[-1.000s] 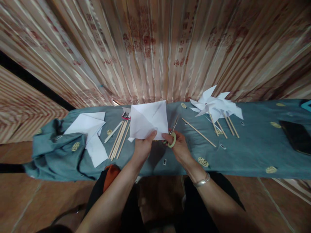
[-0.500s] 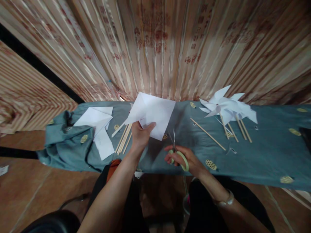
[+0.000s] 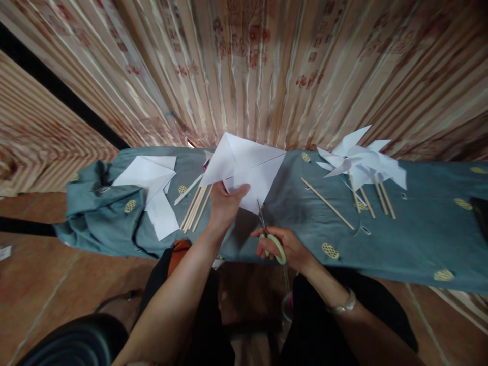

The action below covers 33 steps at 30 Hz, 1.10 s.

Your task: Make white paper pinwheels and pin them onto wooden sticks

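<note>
My left hand (image 3: 225, 203) grips a square white paper sheet (image 3: 246, 162) near its lower edge, thumb on top, fingers hidden beneath. Crease lines and slits run from the sheet's corners toward its middle. In my right hand (image 3: 280, 246) is a pair of scissors (image 3: 275, 246) with pale green handles, fingers through the loops. The blades point up and lie at the sheet's bottom corner. Under and left of the sheet are several thin wooden sticks (image 3: 195, 209) and a white pen-like stick (image 3: 188, 189).
White paper pinwheels (image 3: 358, 162) on sticks lie at the right. A single wooden stick (image 3: 327, 203) is nearer the middle. Folded white papers (image 3: 147, 175) rest at the left on the green patterned cloth (image 3: 412, 249). A pleated curtain (image 3: 244, 76) hangs behind the table.
The scissors have moved left and up to the sheet's bottom corner. My left hand has raised the sheet slightly and shifted it right.
</note>
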Motion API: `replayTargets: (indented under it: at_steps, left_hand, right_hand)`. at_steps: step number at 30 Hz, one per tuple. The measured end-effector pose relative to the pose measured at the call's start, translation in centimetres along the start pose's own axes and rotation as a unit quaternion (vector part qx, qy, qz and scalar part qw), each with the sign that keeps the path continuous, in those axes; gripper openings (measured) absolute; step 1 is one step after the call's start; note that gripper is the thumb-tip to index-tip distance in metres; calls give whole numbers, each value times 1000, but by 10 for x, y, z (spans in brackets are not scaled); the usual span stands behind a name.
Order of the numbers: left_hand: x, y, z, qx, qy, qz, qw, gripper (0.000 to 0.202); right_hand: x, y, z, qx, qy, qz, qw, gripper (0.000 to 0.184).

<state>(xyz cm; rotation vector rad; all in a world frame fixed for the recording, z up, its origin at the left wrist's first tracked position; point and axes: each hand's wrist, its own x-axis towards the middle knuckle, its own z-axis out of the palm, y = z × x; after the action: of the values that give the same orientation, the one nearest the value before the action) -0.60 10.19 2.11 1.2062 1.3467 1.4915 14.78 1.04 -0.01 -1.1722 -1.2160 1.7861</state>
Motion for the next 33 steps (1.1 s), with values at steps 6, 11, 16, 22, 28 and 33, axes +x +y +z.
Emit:
replayTargets:
  at_steps: [6,11,16,22,28,33]
  left_hand:
    - [-2,0,1,21,-11,-6,1000,39]
    - [-3,1,1,37,-6,-15,999,30]
    - [-2,-4,1,25,-10,-10,1000,30]
    - [-1,-7,1,19,-13,-9,1000,32]
    - [0,-9,1,15,-9,-7,1000,36]
    - [0,-6,0,9,-4,-11,1000,39]
  right_hand:
    - [2,-1,-1,-9,-3,2,1000,40]
    - [3,-1,-2,-9,-3,0,1000,41]
    - [3,-3,-3,-34,1,6,999,44]
    - [2,-4,-3,-30,-3,13,999,48]
    - [3,-2,-2,-34,12,11,999,48]
    - [4,-2,0,-12,17,24,1000,47]
